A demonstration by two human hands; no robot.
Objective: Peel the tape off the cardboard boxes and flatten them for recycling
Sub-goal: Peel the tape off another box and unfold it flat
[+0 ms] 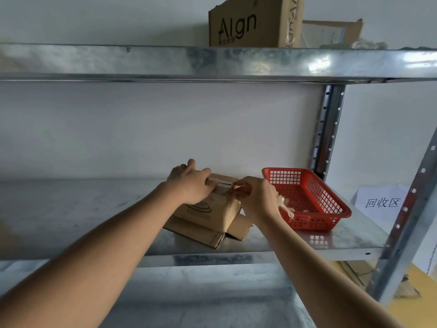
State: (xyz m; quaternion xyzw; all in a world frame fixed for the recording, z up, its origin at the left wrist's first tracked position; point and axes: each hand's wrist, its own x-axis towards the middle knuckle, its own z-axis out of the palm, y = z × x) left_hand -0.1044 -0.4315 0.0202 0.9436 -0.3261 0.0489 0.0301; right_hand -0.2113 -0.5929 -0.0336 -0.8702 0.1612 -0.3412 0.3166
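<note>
A small brown cardboard box [212, 209] stands on the metal shelf [82, 209], its lower flaps spread out flat beneath it. My left hand [189, 183] grips the box's top edge, fingers curled over the far side. My right hand [255, 197] pinches a strip of tape [230, 188] at the box's top right corner. A crumpled wad of peeled tape [285, 205] sits just behind my right hand, in the basket.
A red plastic mesh basket [316, 197] sits to the right of the box. The upper shelf [212, 62] carries a larger printed cardboard box [248, 22] and another open one [331, 31]. A paper sign [380, 203] hangs at the right. Flattened cardboard [359, 273] lies below.
</note>
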